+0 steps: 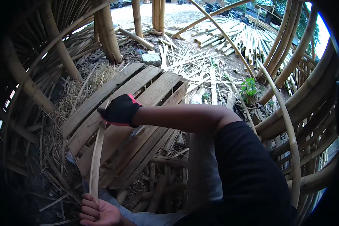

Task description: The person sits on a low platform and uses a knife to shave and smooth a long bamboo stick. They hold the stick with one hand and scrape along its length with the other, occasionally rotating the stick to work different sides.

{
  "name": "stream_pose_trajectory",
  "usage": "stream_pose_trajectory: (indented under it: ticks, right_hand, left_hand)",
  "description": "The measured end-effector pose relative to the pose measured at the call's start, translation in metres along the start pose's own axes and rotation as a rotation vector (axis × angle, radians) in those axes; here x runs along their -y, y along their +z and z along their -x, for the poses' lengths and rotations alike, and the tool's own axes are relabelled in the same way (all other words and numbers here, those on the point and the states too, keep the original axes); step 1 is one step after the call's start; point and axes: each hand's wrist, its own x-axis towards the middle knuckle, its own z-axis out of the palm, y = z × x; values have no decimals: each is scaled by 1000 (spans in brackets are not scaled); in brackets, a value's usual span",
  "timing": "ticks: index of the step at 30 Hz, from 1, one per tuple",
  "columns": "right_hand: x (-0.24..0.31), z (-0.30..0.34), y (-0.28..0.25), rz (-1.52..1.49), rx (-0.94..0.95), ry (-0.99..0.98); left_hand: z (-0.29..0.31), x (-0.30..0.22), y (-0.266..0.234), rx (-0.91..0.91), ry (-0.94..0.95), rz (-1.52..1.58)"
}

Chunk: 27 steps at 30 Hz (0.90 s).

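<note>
A long pale bamboo strip stands slanted between my two hands, in front of a wooden pallet. My bare left hand is low in the view with its fingers curled closed around the strip's lower end. My right hand, in a black glove with red edging, reaches across from the right and is closed at the strip's upper part. Whether the right hand also holds a tool is hidden by the glove.
Bamboo poles stand upright around me, and a thick bamboo frame rises on the right. Cut bamboo poles lie stacked at the far right. Dry shavings cover the ground left of the pallet. A small green plant grows beyond my right arm.
</note>
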Motion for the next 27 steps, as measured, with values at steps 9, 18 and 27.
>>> stream_pose_trajectory:
  ticks: [9, 18, 27]
  right_hand:
    - [17, 30, 2, -42, 32, -163]
    - [65, 80, -8, -60, 146, -149]
    - [-67, -19, -40, 49, 25, 293]
  left_hand:
    - [6, -3, 8, -111, -31, -37]
    - [8, -3, 9, 19, -18, 6]
    - [9, 3, 16, -19, -17, 19]
